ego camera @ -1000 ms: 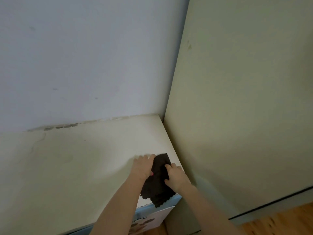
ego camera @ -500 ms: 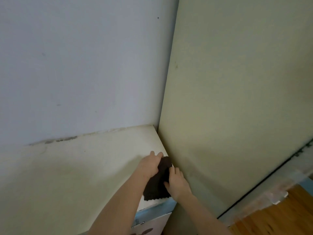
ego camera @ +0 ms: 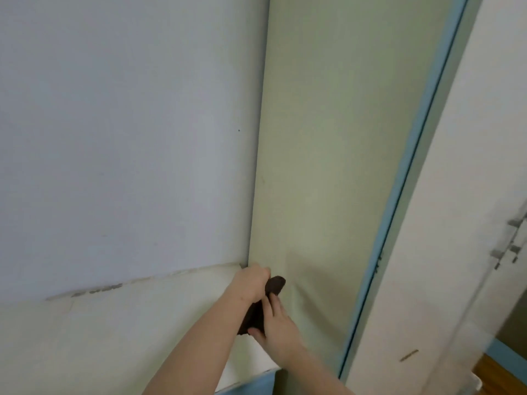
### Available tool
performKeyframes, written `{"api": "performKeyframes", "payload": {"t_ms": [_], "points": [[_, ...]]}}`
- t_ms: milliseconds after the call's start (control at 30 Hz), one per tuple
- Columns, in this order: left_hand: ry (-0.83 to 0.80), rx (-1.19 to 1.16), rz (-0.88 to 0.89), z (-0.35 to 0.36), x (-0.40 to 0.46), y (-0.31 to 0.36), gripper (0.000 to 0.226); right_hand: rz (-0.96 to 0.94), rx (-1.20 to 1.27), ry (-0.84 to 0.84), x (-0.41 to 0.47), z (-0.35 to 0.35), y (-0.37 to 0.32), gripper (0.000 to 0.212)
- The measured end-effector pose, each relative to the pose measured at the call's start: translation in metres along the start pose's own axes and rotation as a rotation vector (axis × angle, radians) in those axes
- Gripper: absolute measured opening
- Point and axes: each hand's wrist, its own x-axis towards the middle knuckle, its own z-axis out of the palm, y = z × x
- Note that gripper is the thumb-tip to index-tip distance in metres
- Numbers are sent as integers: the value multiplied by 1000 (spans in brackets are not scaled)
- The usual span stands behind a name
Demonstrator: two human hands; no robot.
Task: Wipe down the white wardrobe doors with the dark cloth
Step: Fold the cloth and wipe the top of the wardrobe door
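While our left hand [ego camera: 252, 282] grips the dark cloth [ego camera: 275, 284] and the right hand [ego camera: 278, 330] pinches its lower part, just beside the wardrobe door [ego camera: 336, 166], we should fold it flat before wiping.

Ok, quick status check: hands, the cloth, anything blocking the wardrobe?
Left hand grips dark cloth at its top. Right hand holds its lower part. Cloth bunched beside wardrobe side panel, low cabinet top beneath. Nothing blocking.
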Motion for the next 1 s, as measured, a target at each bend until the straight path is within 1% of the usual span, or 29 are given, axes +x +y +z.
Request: {"api": "performKeyframes", "payload": {"t_ms": [67, 100, 200, 267, 433, 567, 600, 667, 700, 733, 767, 833, 867, 933, 1000], "points": [[-57, 61, -31, -14, -10, 20, 35, -46, 21, -16, -15, -11, 2, 110], [-81, 84, -50, -21, -16, 32, 35, -68, 34, -23, -24, -15, 3, 117], [-126, 154, -91, -38, -35, 70, 32, -146, 65, -3, -51, -25, 9, 120], [-152, 189, -107, -42, -47, 98, 30, -161, 115, -7, -73, -34, 15, 126], [-156, 214, -144, -41, -78, 169, 33, -186, 181, 6, -129, -52, 47, 128], [-146, 221, -120, -42, -94, 222, 36, -181, 104, 39, -168, -76, 74, 123], [-149, 232, -104, -44, -97, 236, 34, -184, 92, 36, -176, -82, 80, 117], [-163, 282, -77, -50, -99, 261, 31, -195, 143, 55, -188, -92, 88, 96], [-166, 309, -66, -56, -101, 272, 30, -200, 194, 82, -193, -97, 92, 95], [-164, 326, -55, -63, -101, 283, 29, -190, 249, 124, -197, -100, 95, 93], [-151, 320, -40, -72, -102, 294, 29, -170, 304, 190, -200, -104, 99, 87], [-95, 243, 10, -91, -102, 313, 31, -110, 413, 399, -205, -114, 106, 69], [-63, 184, 48, -101, -102, 322, 33, -79, 467, 514, -207, -122, 108, 66], [20, 67, 144, -120, -100, 339, 35, -23, 561, 709, -205, -144, 116, 63], [152, -16, 235, -138, -98, 351, 39, 13, 537, 855, -198, -172, 127, 66]]}}
